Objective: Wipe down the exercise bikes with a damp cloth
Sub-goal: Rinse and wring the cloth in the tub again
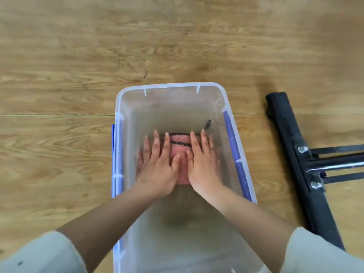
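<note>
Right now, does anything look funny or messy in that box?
One thing: a speckled black cord loops across the pink cloth that the left hand and right hand press flat in the clear plastic bin. That seems odd for a wiping cloth. Nothing looks spilled on the wooden floor.

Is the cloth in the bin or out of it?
In. The pink cloth lies at the bottom of the clear bin, under the flat left hand and right hand.

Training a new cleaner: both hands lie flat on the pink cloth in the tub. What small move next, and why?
Probably curl the fingers to gather the pink cloth: left hand and right hand only press it flat in the tub, gripping nothing.
</note>
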